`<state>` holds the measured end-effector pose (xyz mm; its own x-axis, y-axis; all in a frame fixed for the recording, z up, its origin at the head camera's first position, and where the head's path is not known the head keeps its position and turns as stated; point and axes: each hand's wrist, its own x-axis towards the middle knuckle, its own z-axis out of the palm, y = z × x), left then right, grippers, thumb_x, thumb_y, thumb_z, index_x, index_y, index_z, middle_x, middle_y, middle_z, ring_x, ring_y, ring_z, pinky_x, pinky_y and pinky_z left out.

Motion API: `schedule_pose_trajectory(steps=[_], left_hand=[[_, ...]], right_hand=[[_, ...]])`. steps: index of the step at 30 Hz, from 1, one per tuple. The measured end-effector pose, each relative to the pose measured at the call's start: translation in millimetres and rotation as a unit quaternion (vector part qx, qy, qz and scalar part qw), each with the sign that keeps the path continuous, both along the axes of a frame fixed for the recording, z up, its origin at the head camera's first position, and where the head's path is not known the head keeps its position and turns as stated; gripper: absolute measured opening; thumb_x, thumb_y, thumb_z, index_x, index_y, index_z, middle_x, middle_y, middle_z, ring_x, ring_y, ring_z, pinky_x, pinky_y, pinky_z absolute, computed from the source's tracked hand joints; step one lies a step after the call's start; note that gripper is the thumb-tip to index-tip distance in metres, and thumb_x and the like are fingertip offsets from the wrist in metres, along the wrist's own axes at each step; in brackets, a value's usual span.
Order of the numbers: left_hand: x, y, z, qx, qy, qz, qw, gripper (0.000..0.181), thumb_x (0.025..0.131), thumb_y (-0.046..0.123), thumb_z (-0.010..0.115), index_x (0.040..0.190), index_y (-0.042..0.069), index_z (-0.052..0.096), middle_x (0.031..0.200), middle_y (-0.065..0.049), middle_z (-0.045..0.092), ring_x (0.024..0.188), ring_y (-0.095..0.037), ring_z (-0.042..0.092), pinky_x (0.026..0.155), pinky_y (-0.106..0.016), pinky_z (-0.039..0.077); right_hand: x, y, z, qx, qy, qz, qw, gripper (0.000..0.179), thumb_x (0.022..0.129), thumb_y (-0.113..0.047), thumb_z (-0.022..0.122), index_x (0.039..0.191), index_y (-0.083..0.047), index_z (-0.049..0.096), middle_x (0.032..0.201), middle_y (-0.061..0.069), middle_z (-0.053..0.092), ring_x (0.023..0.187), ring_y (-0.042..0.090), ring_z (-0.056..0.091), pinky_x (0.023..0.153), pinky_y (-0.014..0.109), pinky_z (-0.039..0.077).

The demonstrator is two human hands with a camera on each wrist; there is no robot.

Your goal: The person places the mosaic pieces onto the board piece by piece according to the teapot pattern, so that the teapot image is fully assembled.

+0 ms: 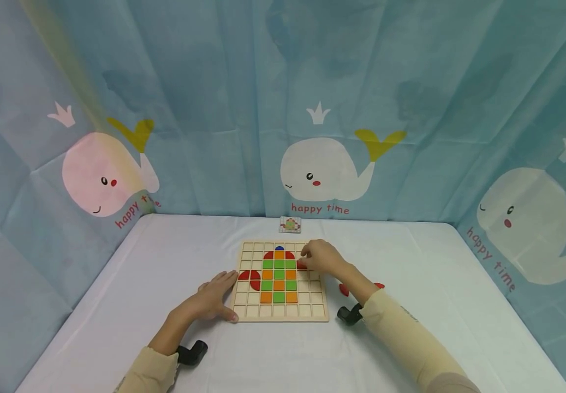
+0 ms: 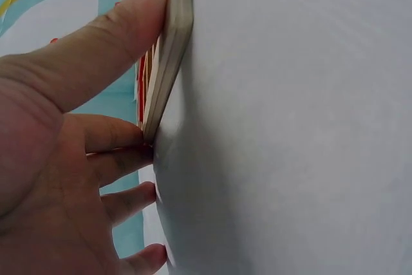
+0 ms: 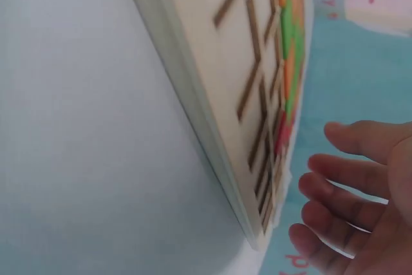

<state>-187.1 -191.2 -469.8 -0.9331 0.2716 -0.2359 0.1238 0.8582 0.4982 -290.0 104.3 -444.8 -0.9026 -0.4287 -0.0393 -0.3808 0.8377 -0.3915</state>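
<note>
A wooden grid board (image 1: 279,320) lies on the table with orange, green, red and blue pieces set in its cells. My left hand (image 1: 212,299) touches the board's left side, fingers extended along it and thumb at the near left corner. In the left wrist view the thumb (image 2: 109,43) lies against the board's edge. Over the board's upper right part is my right hand (image 1: 323,256), its fingertips near a red piece (image 1: 301,265). Its fingers look loosely bent and apart in the right wrist view, with nothing seen between them. Three red quarter-round pieces (image 1: 255,285) sit left of the coloured block.
Loose red pieces (image 1: 344,289) lie on the white table (image 1: 395,256) right of the board, partly behind the right forearm. A small picture card (image 1: 290,225) lies beyond the board. A blue whale-print curtain (image 1: 214,109) hangs around the table.
</note>
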Motion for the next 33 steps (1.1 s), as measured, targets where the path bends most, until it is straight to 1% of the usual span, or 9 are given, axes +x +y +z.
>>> schedule_pose_trajectory(steps=[2,6,10,17,24,28,33], left_hand=[[0.1,-0.6,-0.1,0.000,0.000,0.000,1.0000,0.110,0.062,0.029,0.091,0.151,0.001,0.032,0.159,-0.019,0.029,0.148,-0.043,0.019,0.114,-0.068,0.017],[0.9,-0.9,1.1,-0.001,0.001,-0.004,1.0000,0.109,0.062,0.030,0.090,0.150,0.001,0.033,0.158,-0.019,0.030,0.148,-0.043,0.020,0.114,-0.068,0.018],[1.0,-0.5,3.3,-0.004,0.003,-0.008,1.0000,0.108,0.063,0.031,0.090,0.150,0.000,0.034,0.158,-0.020,0.031,0.147,-0.043,0.021,0.113,-0.068,0.019],[-0.6,0.3,5.3,-0.007,0.001,-0.010,0.9999,0.106,0.064,0.031,0.090,0.149,0.000,0.036,0.157,-0.020,0.033,0.146,-0.044,0.023,0.112,-0.068,0.021],[-2.8,1.1,5.1,-0.008,0.009,-0.009,0.9999,0.105,0.064,0.032,0.090,0.148,-0.001,0.036,0.158,-0.020,0.030,0.148,-0.042,0.020,0.113,-0.068,0.021],[-1.5,1.9,6.4,-0.011,0.003,-0.007,0.9999,0.104,0.064,0.031,0.089,0.148,-0.001,0.037,0.157,-0.020,0.031,0.148,-0.042,0.022,0.113,-0.067,0.021],[-0.5,3.7,6.7,-0.020,-0.001,-0.003,0.9998,0.103,0.063,0.029,0.090,0.147,0.000,0.039,0.156,-0.020,0.033,0.146,-0.042,0.026,0.113,-0.067,0.023]], right_hand=[[0.7,4.0,3.7,-0.009,0.002,-0.008,0.9999,0.023,0.090,-0.025,0.069,0.101,-0.006,0.075,0.094,0.005,0.071,0.081,0.017,0.058,0.082,0.033,0.055],[2.2,15.4,9.2,-0.026,0.026,-0.008,0.9993,0.021,0.090,-0.024,0.069,0.097,-0.006,0.076,0.086,0.004,0.068,0.078,0.016,0.057,0.075,0.031,0.053],[4.5,29.0,12.7,-0.037,0.046,-0.003,0.9982,0.020,0.090,-0.023,0.068,0.095,-0.006,0.077,0.085,0.003,0.069,0.077,0.015,0.058,0.070,0.030,0.051],[8.0,54.1,12.5,-0.040,0.034,-0.025,0.9983,0.023,0.091,-0.025,0.068,0.100,-0.006,0.076,0.086,0.002,0.067,0.076,0.013,0.055,0.068,0.029,0.049],[15.2,79.1,14.3,-0.053,0.024,-0.038,0.9976,0.022,0.090,-0.023,0.068,0.101,-0.005,0.076,0.087,0.003,0.067,0.076,0.014,0.055,0.068,0.028,0.049],[17.9,92.8,11.1,-0.046,0.018,-0.043,0.9979,0.023,0.090,-0.022,0.068,0.102,-0.005,0.075,0.086,0.002,0.067,0.077,0.015,0.056,0.066,0.028,0.049],[22.8,109.7,6.1,-0.035,0.007,-0.056,0.9978,0.023,0.088,-0.020,0.069,0.105,-0.004,0.075,0.087,0.002,0.066,0.079,0.016,0.056,0.068,0.029,0.050]])
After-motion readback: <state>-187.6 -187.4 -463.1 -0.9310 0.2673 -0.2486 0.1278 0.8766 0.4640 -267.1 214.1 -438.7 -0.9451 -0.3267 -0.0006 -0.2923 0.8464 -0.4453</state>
